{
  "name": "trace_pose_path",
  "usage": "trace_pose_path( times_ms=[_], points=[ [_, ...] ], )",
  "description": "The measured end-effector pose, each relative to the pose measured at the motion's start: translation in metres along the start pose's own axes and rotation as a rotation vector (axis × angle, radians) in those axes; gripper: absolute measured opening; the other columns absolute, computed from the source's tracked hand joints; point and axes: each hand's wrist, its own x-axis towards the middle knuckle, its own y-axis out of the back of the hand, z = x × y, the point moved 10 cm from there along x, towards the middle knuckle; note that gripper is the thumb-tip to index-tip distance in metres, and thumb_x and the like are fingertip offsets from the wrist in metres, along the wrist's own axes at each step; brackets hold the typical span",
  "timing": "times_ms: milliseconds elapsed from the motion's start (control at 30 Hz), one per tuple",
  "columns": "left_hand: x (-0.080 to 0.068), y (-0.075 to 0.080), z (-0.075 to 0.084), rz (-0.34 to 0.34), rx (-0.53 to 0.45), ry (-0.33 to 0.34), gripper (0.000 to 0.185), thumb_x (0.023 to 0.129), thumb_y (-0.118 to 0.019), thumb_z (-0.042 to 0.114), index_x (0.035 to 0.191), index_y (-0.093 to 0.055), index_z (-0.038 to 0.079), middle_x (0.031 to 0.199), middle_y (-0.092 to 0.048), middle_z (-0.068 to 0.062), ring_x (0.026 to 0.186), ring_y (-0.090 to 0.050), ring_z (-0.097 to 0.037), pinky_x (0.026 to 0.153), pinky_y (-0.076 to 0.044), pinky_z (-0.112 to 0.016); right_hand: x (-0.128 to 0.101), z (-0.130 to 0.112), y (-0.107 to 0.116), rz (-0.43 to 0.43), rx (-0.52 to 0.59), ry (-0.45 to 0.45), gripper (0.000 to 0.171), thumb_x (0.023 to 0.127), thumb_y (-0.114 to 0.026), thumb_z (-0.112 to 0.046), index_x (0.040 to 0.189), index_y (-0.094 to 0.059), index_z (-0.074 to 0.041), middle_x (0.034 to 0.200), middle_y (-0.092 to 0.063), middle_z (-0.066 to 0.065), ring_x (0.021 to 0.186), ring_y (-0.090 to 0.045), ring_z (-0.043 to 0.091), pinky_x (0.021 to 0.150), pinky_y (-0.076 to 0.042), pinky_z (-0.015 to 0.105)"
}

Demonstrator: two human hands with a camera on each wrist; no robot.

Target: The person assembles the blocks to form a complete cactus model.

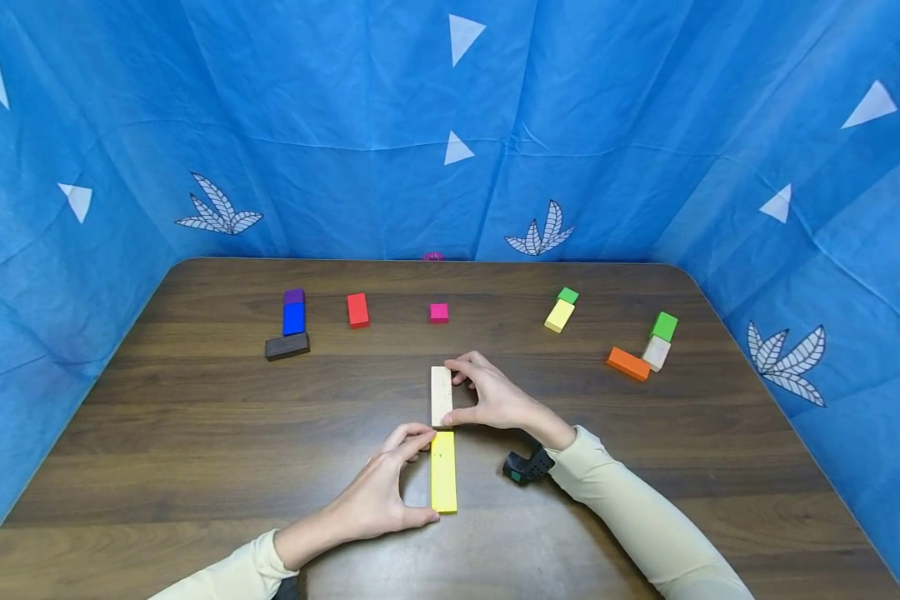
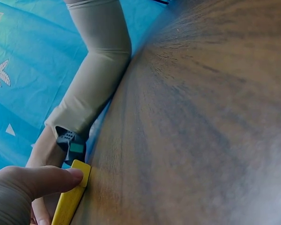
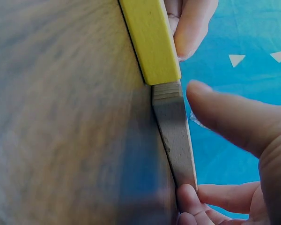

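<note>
In the head view, a long yellow block (image 1: 443,472) and a plain wooden block (image 1: 441,397) lie end to end near the middle of the table. My left hand (image 1: 378,492) holds the yellow block lengthwise, thumb at its near end and fingers at its far end. The left wrist view shows that thumb (image 2: 56,182) against the end of the yellow block (image 2: 72,199). My right hand (image 1: 495,396) grips the wooden block from the right, with fingers at its far end and thumb near its near end. In the right wrist view the wooden block (image 3: 175,136) meets the yellow block (image 3: 154,42).
At the back left are purple (image 1: 294,296), blue (image 1: 294,318), dark (image 1: 287,347) and red (image 1: 357,310) blocks. A pink block (image 1: 438,313) sits at back centre. Towards the right lie green (image 1: 567,295), pale yellow (image 1: 559,316), orange (image 1: 628,364), whitish (image 1: 656,353) and another green block (image 1: 664,326).
</note>
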Motion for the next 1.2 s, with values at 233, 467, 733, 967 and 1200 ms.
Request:
trace_pose_path(
  times_ms=[233, 467, 733, 967, 1200],
  points=[
    [0.0, 0.0, 0.001, 0.0, 0.005, -0.009, 0.088, 0.053, -0.084, 0.026, 0.128, -0.044, 0.003, 0.123, -0.041, -0.003, 0.104, -0.049, -0.013, 0.083, -0.046, -0.025, -0.001, 0.001, 0.002, 0.019, -0.006, 0.006, 0.073, 0.067, -0.076, -0.034, 0.126, -0.047, -0.002, 0.106, -0.05, 0.003, 0.09, -0.049, 0.009, 0.073, -0.041, 0.021],
    [0.0, 0.0, 0.002, 0.001, -0.003, -0.004, 0.088, 0.053, -0.083, 0.026, 0.128, -0.044, 0.002, 0.123, -0.041, -0.003, 0.105, -0.048, -0.012, 0.084, -0.045, -0.025, -0.002, 0.0, 0.002, 0.031, 0.0, 0.015, 0.071, 0.065, -0.077, -0.034, 0.123, -0.049, -0.003, 0.103, -0.051, 0.003, 0.09, -0.05, 0.011, 0.071, -0.042, 0.022],
    [0.0, 0.0, 0.002, 0.0, 0.001, -0.004, 0.089, 0.053, -0.083, 0.026, 0.129, -0.043, 0.002, 0.122, -0.04, -0.004, 0.106, -0.048, -0.014, 0.085, -0.045, -0.025, -0.004, -0.001, 0.002, 0.032, 0.015, 0.007, 0.071, 0.064, -0.078, -0.033, 0.122, -0.05, -0.004, 0.101, -0.052, 0.003, 0.089, -0.051, 0.012, 0.071, -0.043, 0.024],
    [0.001, 0.0, 0.001, 0.002, -0.002, 0.007, 0.089, 0.053, -0.083, 0.026, 0.129, -0.043, 0.002, 0.122, -0.04, -0.003, 0.106, -0.048, -0.013, 0.085, -0.045, -0.025, -0.004, 0.001, 0.001, 0.03, 0.008, 0.0, 0.072, 0.064, -0.078, -0.035, 0.123, -0.05, -0.005, 0.101, -0.052, 0.002, 0.089, -0.051, 0.011, 0.073, -0.045, 0.025],
    [0.004, 0.012, 0.0, 0.041, 0.039, 0.042, 0.095, 0.05, -0.084, 0.037, 0.129, -0.044, 0.002, 0.12, -0.039, 0.0, 0.093, -0.05, -0.012, 0.078, -0.046, -0.026, -0.004, 0.006, 0.008, 0.016, 0.103, -0.014, 0.078, 0.067, -0.075, -0.037, 0.129, -0.042, -0.004, 0.108, -0.052, 0.006, 0.091, -0.056, 0.013, 0.072, -0.048, 0.026]
  ],
)
